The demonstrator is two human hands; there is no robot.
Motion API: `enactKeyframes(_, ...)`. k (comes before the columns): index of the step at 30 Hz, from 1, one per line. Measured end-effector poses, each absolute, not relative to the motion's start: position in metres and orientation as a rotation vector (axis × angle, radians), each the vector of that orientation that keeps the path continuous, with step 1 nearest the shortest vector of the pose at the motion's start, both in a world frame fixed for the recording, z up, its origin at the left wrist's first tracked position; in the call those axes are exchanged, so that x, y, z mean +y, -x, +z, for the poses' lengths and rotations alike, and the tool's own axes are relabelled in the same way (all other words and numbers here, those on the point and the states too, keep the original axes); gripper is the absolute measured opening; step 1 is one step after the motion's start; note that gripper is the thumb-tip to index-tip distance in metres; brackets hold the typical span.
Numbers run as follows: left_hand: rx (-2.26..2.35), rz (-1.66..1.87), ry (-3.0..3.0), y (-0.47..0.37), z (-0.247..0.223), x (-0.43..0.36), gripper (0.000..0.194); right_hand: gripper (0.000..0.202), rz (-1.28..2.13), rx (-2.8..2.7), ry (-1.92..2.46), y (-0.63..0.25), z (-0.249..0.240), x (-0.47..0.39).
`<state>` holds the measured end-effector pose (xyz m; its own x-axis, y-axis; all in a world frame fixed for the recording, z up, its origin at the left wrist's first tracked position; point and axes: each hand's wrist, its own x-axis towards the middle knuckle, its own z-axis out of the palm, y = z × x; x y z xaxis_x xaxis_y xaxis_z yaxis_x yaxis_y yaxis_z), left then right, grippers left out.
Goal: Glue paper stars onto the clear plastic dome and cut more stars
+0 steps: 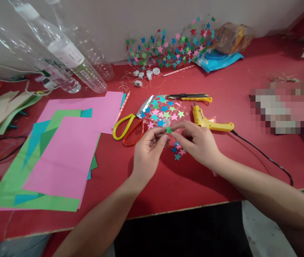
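Between my two hands is a small green paper star [168, 130]. My left hand [148, 150] is closed in a pinch at its left side, and the fingers of my right hand [198, 141] pinch it from the right. Just beyond my fingertips lies a clear plastic piece covered in coloured stars [165, 111]; its near end is hidden by my hands. Several loose paper stars [178, 151] rest on the table below my right fingers. Scissors with yellow and red handles [131, 125] lie left of the clear piece. To its right is a yellow glue gun [212, 123].
Coloured paper sheets [60, 157] cover the left of the red table [119, 192]. Clear bottles [68, 53] lean at the back left. A star-covered bottle [168, 48] lies by the wall, near a blue packet [221, 60]. A yellow utility knife [194, 97] sits behind the glue gun.
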<state>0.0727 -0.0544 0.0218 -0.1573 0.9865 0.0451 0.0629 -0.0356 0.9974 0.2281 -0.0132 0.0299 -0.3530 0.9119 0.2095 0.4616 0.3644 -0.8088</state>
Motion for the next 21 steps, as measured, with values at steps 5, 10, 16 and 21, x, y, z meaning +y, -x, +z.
enactKeyframes(5, 1.447, 1.301, -1.394, -0.069, 0.019, -0.057, 0.025, 0.029, 0.378, -2.173, 1.144, -0.234, 0.025, -0.012)
enactKeyframes(10, 1.49, 1.265, -1.483, -0.065, 0.014, -0.055, 0.026, 0.029, 0.185, -2.274, 1.09, -0.236, 0.023, -0.012)
enactKeyframes(16, 1.541, 1.242, -1.512, -0.065, 0.011, -0.05, 0.01, 0.03, 0.045, -2.325, 1.043, -0.236, 0.025, -0.012)
enactKeyframes(21, 1.563, 1.281, -1.506, -0.062, 0.009, -0.05, 0.009, 0.029, 0.08, -2.206, 1.031, -0.239, 0.029, -0.01)
